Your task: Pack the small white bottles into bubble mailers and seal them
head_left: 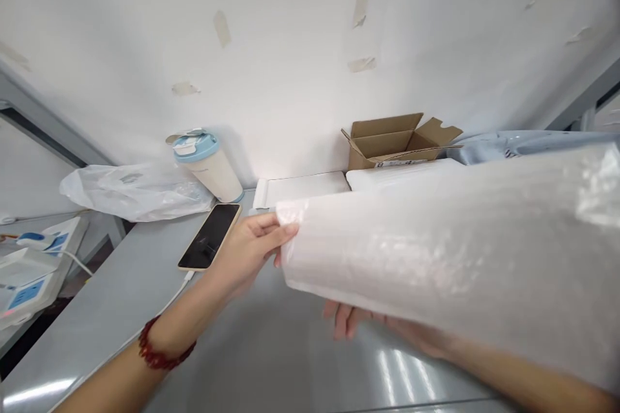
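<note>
Pinching the edge of the foam bag [436,251], the left hand [242,251] holds it above the table [271,355]; right hand [368,326] supports underneath; a loose pinch could let it slip onto the phone [209,236]

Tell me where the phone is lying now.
In the head view, the phone lies screen-up on the grey table at left of centre, between the blue-lidded cup and the left hand.
</note>
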The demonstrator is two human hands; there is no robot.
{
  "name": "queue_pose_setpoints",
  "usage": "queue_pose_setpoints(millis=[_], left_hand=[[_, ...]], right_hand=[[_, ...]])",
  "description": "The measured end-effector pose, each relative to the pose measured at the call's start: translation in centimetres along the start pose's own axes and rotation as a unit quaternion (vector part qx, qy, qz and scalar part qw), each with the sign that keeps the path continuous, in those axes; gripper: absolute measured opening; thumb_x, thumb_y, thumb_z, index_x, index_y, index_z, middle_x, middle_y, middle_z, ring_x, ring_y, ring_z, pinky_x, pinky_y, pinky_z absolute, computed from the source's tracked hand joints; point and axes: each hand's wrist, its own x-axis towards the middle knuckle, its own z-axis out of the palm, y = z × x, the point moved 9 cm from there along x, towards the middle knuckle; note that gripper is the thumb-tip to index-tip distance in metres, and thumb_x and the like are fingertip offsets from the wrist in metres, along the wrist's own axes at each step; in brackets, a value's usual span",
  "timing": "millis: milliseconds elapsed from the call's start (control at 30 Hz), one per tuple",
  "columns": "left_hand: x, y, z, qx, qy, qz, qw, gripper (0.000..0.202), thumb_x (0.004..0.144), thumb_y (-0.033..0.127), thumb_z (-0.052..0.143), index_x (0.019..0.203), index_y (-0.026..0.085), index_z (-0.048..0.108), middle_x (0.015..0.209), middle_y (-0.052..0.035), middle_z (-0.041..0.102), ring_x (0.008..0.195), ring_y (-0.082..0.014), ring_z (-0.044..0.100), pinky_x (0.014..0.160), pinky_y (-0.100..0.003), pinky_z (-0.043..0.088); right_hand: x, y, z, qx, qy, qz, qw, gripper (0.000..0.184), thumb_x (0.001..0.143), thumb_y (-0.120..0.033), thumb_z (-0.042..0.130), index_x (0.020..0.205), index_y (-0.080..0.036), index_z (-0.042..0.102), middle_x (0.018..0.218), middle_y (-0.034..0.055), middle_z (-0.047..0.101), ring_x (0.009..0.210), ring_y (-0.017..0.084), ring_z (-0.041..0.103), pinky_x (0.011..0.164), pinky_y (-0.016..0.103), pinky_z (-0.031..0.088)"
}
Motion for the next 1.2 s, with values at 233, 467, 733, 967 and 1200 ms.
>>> queue_pose_setpoints(millis=[233,467,733,967,1200], left_hand=[[7.2,1.7,9.6,-0.068,-0.150,-0.052,0.985,0.016,0.078,0.022,0.068,0.073,0.007,0.065,0.070,-0.0027,0.058,0.056,-0.0058,0.048,0.050,-0.021,0.040],[13.8,2.2,10.8,-0.016,-0.062,-0.011,0.998,0.013,0.087,0.012,0.056,0.076,0.006,0.059,0.080,-0.0091,0.062,0.069,-0.0095,0.060,0.075,-0.029,0.053],[13.4,2.9,2.6,0.303,0.016,0.090,0.949,0.010,0.083,0.018,0.051,0.085,0.011,0.058,0.091,-0.0124,0.064,0.087,-0.0213,0.063,0.084,-0.038,0.050],[12.2,-1.0,-2.6,0.593,-0.039,0.126,0.794,0.033,0.069,0.003,0.052,0.099,0.013,0.062,0.110,-0.0131,0.062,0.107,-0.0264,0.055,0.089,-0.034,0.043],[12.7,2.0,-2.3,0.717,0.018,0.147,0.681,0.034,0.077,-0.002,0.042,0.097,0.015,0.064,0.095,-0.0128,0.067,0.094,-0.0245,0.060,0.080,-0.032,0.041]], right_hand=[[-4.3,-2.8,9.3,0.573,-0.338,0.242,0.706,0.018,0.087,-0.024,0.046,0.085,-0.013,0.060,0.071,0.0039,0.068,0.057,0.009,0.061,0.052,0.020,0.046],[-5.0,-2.3,9.4,0.600,-0.336,0.292,0.665,0.015,0.081,-0.031,0.054,0.079,-0.016,0.057,0.069,0.0001,0.061,0.058,0.009,0.053,0.054,0.021,0.039],[-4.2,-1.5,8.6,0.572,-0.305,0.269,0.713,0.015,0.082,-0.030,0.053,0.081,-0.016,0.059,0.071,0.0022,0.063,0.067,0.014,0.058,0.063,0.027,0.043],[-3.0,-0.6,7.5,0.547,-0.284,0.253,0.745,0.019,0.086,-0.032,0.050,0.081,-0.017,0.060,0.075,0.0020,0.066,0.068,0.014,0.058,0.065,0.027,0.042],[-2.1,0.3,6.3,0.422,-0.243,0.192,0.852,0.020,0.090,-0.028,0.044,0.084,-0.018,0.061,0.074,0.0014,0.065,0.069,0.014,0.059,0.060,0.025,0.046]])
